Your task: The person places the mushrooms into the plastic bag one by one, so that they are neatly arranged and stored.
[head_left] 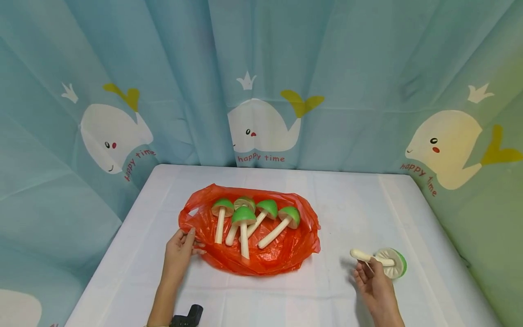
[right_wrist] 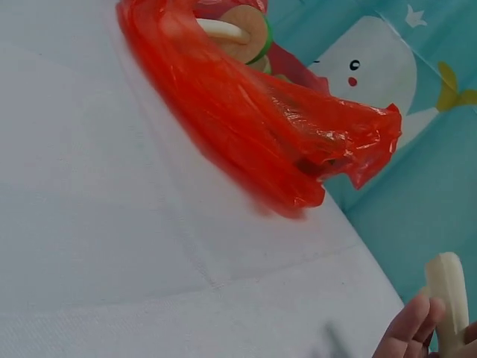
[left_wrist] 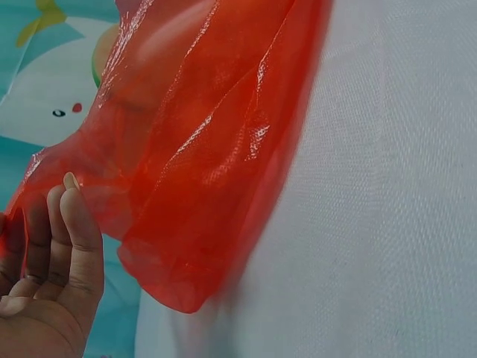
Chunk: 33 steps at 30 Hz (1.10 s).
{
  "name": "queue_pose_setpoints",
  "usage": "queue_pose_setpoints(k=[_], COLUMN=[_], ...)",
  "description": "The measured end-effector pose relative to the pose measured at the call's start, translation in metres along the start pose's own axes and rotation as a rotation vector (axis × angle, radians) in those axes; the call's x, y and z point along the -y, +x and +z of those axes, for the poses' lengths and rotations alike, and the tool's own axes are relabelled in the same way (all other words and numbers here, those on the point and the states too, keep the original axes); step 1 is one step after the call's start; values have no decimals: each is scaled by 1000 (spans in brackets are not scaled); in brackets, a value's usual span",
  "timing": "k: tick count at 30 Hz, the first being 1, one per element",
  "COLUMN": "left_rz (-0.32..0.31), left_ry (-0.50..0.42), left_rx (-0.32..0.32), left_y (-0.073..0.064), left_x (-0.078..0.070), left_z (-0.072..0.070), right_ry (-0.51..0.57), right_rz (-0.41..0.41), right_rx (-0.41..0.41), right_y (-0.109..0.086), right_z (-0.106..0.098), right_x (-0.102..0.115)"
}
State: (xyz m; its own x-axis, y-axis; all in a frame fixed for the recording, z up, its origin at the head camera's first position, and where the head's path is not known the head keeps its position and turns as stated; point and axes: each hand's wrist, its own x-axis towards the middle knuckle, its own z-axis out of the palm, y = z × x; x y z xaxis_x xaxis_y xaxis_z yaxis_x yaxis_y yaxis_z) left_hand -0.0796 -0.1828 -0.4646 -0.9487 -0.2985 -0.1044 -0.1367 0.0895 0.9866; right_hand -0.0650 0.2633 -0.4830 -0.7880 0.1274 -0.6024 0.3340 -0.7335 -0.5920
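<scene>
A red plastic bag (head_left: pixel 269 267) lies spread on the table, its mouth gaping, with several model mushrooms (head_left: pixel 244 215) inside; they have green caps and long pale stems. At the bag's left end my left hand (head_left: pixel 179 252) pinches its edge between thumb and fingers. The left wrist view shows the thin red film (left_wrist: pixel 216 149) reaching down into that hand. To the right of the bag, my right hand (head_left: pixel 379 288) grips another mushroom (head_left: pixel 386 262) by its stem, the cap's pale underside facing up. Only the stem end (right_wrist: pixel 447 287) of it shows in the right wrist view.
The table (head_left: pixel 261 302) has a white cloth over it. Behind and at both sides hangs a blue-green curtain (head_left: pixel 351 68) printed with whales. A black device (head_left: pixel 188 316) sits at the left wrist.
</scene>
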Motion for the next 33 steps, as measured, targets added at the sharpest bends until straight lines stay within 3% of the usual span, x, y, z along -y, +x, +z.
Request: queue_pose_setpoints(k=[5,13,17,24,29,33], left_rz=[2,16,16,0,1,6], left_ry=[-13,4,6,14,20,12], left_rx=[7,15,17,20,13,12], left_y=[0,0,1,1,0,0], left_x=[2,0,0,1,-1,-1], left_z=[0,2,3,3,2,2], right_ry=[63,426,515,455,312,110], right_rz=[36,144,153,105,60,17], right_rx=[-23,16,52,161,230,271], right_y=[1,-6,-9,-12,-11,-11], right_z=[2,5,5,3,7,9], right_x=[2,10,16,13,11,10])
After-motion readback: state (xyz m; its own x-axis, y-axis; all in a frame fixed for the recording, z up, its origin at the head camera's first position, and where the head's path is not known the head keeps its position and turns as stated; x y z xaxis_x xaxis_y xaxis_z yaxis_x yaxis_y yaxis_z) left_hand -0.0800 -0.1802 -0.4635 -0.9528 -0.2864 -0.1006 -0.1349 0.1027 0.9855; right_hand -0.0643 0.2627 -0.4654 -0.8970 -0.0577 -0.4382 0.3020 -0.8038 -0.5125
